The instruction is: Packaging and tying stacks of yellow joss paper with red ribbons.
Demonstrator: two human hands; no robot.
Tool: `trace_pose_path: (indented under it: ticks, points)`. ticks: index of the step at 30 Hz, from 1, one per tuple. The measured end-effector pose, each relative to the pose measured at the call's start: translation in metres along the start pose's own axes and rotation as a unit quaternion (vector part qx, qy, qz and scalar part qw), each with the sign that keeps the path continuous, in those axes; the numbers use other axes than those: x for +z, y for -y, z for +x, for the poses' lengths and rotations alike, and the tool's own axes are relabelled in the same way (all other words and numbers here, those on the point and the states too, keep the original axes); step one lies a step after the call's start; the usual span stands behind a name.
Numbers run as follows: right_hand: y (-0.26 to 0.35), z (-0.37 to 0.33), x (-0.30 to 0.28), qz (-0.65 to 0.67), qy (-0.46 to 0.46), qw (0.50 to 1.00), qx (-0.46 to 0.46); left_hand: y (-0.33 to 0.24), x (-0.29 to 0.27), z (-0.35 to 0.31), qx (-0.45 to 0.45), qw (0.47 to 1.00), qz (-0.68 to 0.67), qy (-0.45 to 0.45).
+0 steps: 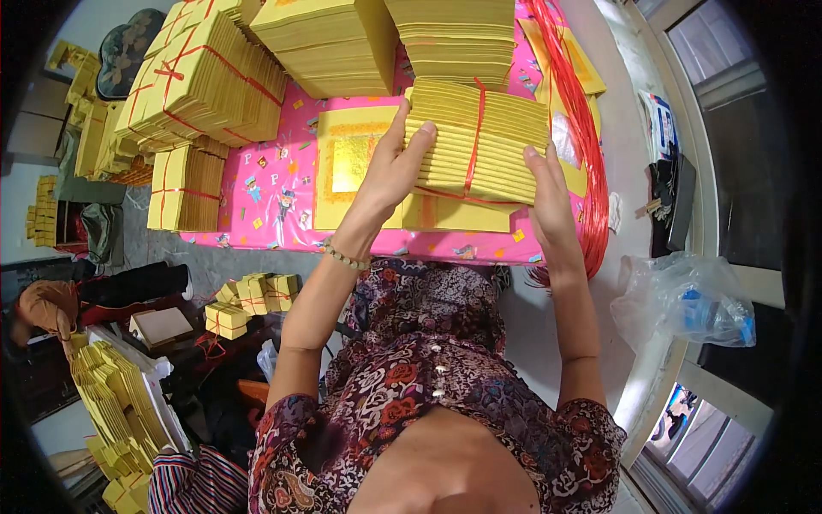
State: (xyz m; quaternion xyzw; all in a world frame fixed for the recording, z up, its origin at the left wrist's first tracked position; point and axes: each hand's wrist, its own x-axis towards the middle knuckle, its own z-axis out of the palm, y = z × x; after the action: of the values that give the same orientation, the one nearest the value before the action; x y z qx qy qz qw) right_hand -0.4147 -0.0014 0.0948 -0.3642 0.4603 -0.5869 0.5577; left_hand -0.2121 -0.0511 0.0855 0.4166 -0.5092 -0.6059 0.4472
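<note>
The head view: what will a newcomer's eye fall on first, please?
Probably the yellow paper bundle tied with red string, held above centre between the left fingers and right fingers. The bright pink tablecloth beneath comes next, with taller yellow stacks towards its far side. A hank of red strands runs down its right side.

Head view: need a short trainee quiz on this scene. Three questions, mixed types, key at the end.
1. True or false: the left hand and the right hand both touch the tied yellow bundle.
2. Multiple choice: where is the beaded bracelet worn?
a) right wrist
b) left wrist
c) both wrists
3. Fill in: the long red strands lie along the ____ side of the pink table cover.

Key:
1. True
2. b
3. right
</note>
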Motion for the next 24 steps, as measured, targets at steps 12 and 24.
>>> trace_pose_path:
  ticks: [12, 24]
  points:
    - [0.007, 0.009, -0.004, -0.133, 0.075, 0.988, -0.027, 0.003, 0.002, 0.003, 0.019, 1.000, -0.011, -0.009]
    - [-0.004, 0.012, -0.021, 0.075, 0.054, 0.989, 0.119, -0.008, -0.006, -0.004, -0.112, 0.983, -0.146, -0.012]
